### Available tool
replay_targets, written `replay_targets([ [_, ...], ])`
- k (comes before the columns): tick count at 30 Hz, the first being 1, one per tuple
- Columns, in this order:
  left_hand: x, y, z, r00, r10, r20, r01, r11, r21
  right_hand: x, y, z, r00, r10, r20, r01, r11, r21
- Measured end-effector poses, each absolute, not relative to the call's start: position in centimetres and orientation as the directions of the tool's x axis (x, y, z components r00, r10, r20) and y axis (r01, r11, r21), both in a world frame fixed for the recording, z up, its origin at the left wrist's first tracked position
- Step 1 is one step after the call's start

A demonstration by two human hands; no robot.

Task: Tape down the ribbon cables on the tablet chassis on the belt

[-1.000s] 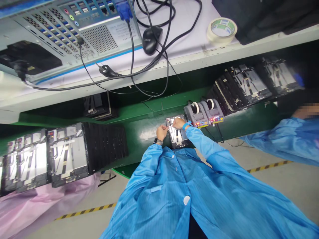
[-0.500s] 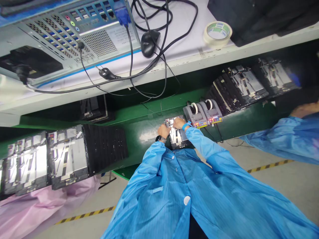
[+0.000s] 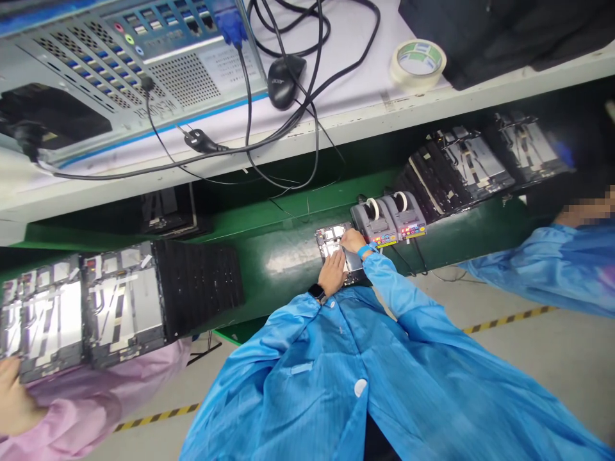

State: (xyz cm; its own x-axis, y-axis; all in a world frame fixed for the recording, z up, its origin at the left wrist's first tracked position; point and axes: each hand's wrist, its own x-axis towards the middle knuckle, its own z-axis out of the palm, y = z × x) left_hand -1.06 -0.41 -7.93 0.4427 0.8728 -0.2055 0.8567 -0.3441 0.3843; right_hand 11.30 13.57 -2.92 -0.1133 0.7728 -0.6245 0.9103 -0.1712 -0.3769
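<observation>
A tablet-sized electronic unit (image 3: 329,241) with an exposed metal back, circuit parts and dark strips lies on the green bench in front of me. My left hand (image 3: 332,274), with a black watch on the wrist, rests on the unit's near half, fingers together. My right hand (image 3: 353,241), with a blue wrist strap, sits on the unit's far right edge. Blue coat sleeves cover both arms. Part of the unit is hidden under my hands.
Two grey tape dispensers (image 3: 388,219) stand just right of the unit. Stacked units lie at left (image 3: 122,314) and right (image 3: 468,163). A shelf above holds a computer case (image 3: 120,64), cables, a mouse (image 3: 284,82) and masking tape (image 3: 418,64). Co-workers' sleeves (image 3: 72,410) (image 3: 542,272) flank me.
My left hand has slid back from the unit's far end towards me. A co-worker's hand has entered at lower left, and the whole view has shifted slightly.
</observation>
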Motion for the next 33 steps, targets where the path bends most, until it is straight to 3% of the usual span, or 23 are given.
replay_targets([
  [15, -1.6, 0.0, -8.0, 0.423, 0.890, -0.171, 0.844, -0.319, 0.431, 12.2, 12.8, -5.3, -0.079, 0.795, -0.602, 0.878, -0.230, -0.419],
  [33, -0.1, 0.0, -7.3, 0.387, 0.896, -0.217, 0.903, -0.321, 0.285, 11.6, 13.0, -6.4, -0.051, 0.814, -0.579, 0.933, -0.167, -0.318],
])
